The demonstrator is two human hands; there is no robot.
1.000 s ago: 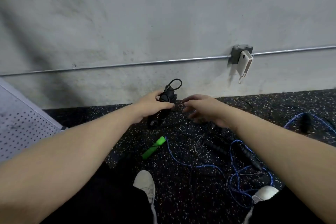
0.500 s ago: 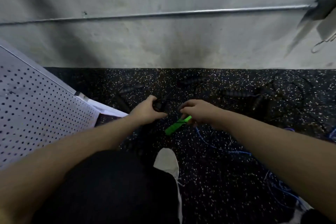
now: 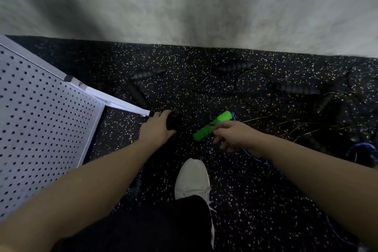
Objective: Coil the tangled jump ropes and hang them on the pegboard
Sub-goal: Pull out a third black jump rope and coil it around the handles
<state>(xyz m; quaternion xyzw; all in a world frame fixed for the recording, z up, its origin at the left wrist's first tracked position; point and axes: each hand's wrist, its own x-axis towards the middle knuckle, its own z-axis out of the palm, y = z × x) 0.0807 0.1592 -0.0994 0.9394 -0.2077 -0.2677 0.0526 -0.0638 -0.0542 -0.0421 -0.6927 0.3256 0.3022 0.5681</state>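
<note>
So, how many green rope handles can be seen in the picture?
1. The green handle is near the middle of the floor, at the fingertips of the right hand. A second one may be hidden; the other handles on the floor look black.

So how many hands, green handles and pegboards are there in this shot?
hands: 2 (left hand grips a dark bundle, right hand holds the green handle)
green handle: 1
pegboard: 1
total: 4
</note>
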